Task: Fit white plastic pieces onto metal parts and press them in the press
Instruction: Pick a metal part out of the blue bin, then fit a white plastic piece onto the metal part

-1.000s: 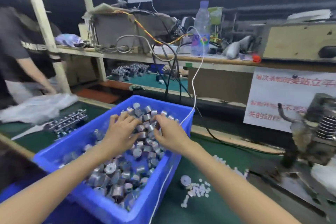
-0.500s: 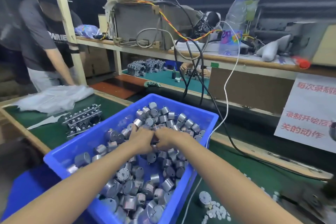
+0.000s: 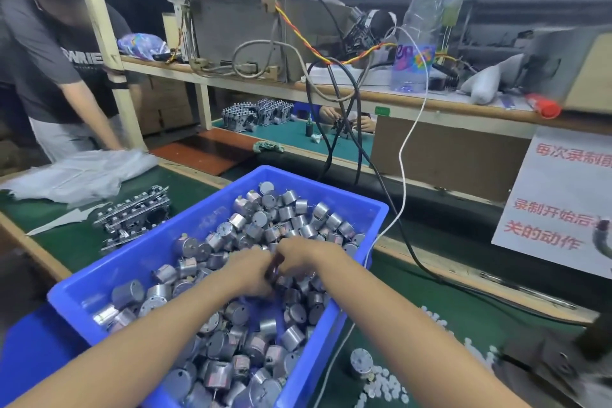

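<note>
A blue plastic bin (image 3: 351, 205) holds several small round metal parts (image 3: 284, 219). My left hand (image 3: 248, 270) and my right hand (image 3: 304, 257) are together in the middle of the pile, fingers curled down among the metal parts. What each hand holds is hidden by blur and by the hands themselves. Small white plastic pieces (image 3: 381, 384) lie scattered on the green mat to the right of the bin, with one metal part (image 3: 361, 359) standing beside them. A dark piece of the press (image 3: 546, 364) shows at the lower right edge.
A white cable (image 3: 402, 156) and black cables (image 3: 390, 195) hang from the shelf down past the bin's right side. A stack of metal assemblies (image 3: 135, 215) and a plastic sheet (image 3: 76, 175) lie left. Another person (image 3: 53, 76) stands at the far left. A paper sign (image 3: 563, 199) leans at right.
My hands have closed together over the pile and drawn toward me in the bin. The view has swung left, so the press has slid mostly out of frame.
</note>
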